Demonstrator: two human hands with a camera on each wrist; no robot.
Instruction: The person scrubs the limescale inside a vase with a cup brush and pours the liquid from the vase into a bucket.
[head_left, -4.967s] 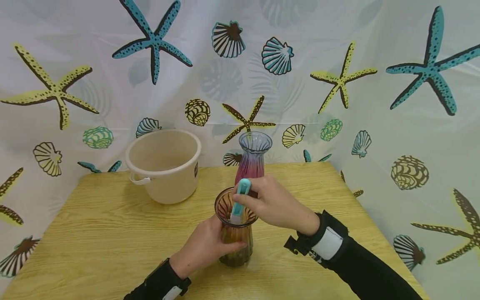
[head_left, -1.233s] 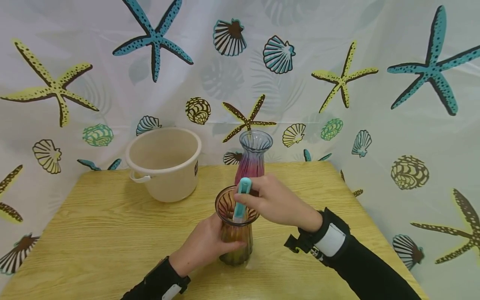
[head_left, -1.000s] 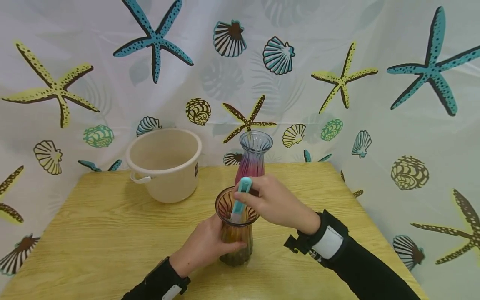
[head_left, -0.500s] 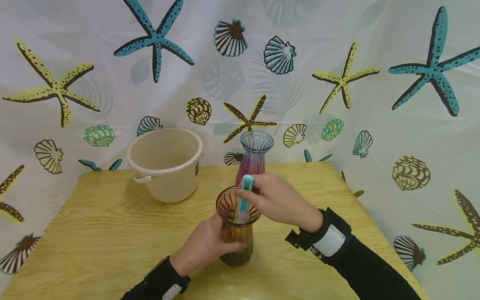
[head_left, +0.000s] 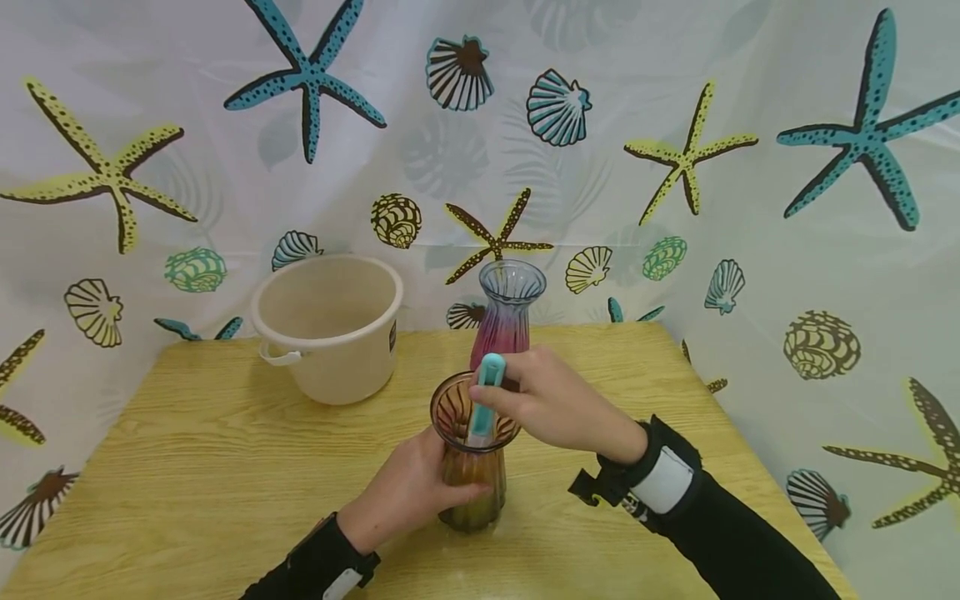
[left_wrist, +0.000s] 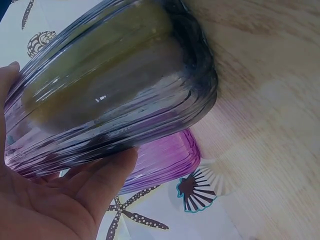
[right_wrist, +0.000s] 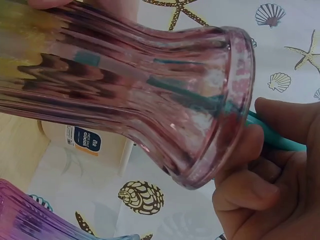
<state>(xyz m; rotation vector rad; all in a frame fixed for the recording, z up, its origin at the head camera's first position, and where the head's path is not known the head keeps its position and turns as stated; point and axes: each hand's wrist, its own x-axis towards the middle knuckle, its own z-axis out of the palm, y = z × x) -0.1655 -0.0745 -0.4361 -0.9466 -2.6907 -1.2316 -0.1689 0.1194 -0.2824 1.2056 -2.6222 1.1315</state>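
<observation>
An amber ribbed glass vase stands upright on the table, and my left hand grips its side. With my right hand I pinch the teal handle of a bottle brush that reaches down through the vase's mouth. Through the glass in the left wrist view, the brush's yellowish sponge-like head fills much of the lower vase. The right wrist view shows the pale shaft running inside the vase. Right behind stands a second vase, blue at the rim and pink below, partly hidden by my right hand.
A cream plastic bucket with its handle hanging down stands at the back left of the wood-grain table. A curtain printed with starfish and shells hangs behind and along the sides.
The brush handle shifts by small amounts inside the vase. Compared with half a second ago, it sits slightly lower and more to the left. My left hand and the vase stay put.
</observation>
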